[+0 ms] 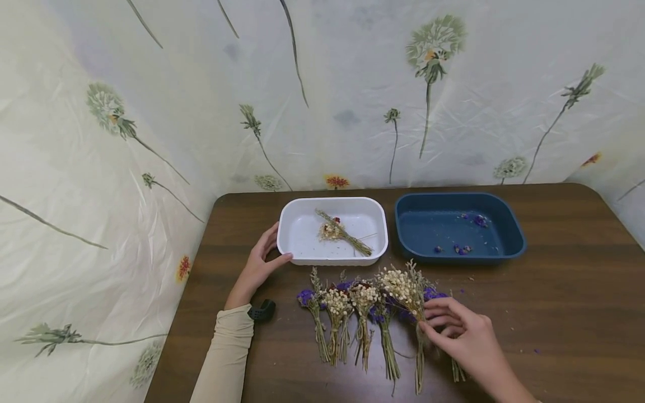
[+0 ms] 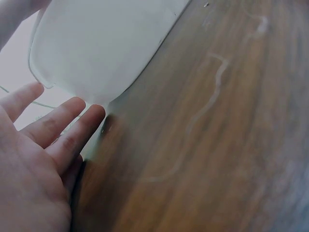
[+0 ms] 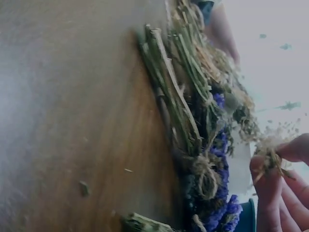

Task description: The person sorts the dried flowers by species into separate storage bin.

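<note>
Dandelion-print sheeting [image 1: 342,145], pale and creased; wooden table [image 1: 569,280]

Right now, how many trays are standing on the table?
2: the white tray, with the left hand at its end, and the blue tray, right of the white one. None seems hidden.

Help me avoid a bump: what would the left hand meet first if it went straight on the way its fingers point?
Most likely the white, rounded rectangular, plastic-looking tray. The left hand is right up against its left end, though depth leaves exact contact hard to judge.
</note>
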Demonstrator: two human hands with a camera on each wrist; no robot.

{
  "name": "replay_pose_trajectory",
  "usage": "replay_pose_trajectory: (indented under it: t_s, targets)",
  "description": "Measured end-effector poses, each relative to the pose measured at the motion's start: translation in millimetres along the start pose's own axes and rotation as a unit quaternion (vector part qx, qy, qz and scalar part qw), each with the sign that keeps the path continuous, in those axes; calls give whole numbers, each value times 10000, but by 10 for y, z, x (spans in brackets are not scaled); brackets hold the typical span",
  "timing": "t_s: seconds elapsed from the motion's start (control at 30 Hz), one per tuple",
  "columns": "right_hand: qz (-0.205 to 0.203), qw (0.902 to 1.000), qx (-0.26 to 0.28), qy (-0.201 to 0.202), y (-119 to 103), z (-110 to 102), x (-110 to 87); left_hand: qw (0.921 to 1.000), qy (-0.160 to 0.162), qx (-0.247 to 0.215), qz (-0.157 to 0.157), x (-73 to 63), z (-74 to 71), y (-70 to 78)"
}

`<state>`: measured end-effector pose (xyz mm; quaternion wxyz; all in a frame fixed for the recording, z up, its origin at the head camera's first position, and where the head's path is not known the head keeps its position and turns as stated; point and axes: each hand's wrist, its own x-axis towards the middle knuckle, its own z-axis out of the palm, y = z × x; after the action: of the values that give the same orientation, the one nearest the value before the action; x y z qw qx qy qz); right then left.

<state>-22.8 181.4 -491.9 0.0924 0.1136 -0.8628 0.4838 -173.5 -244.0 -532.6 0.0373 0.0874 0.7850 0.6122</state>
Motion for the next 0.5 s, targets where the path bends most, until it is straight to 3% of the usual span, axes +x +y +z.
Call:
replay_pose_trajectory:
  t_s: [0.2, 0.5]
  targets:
    - [-1, 9996, -14, 300, -21, -94, 38, 10000, 4, -19, -13, -9, 1, 12]
    - [27, 9998, 2, 198, -48, -220, 133, 10000, 0, 25, 18, -18, 6, 36]
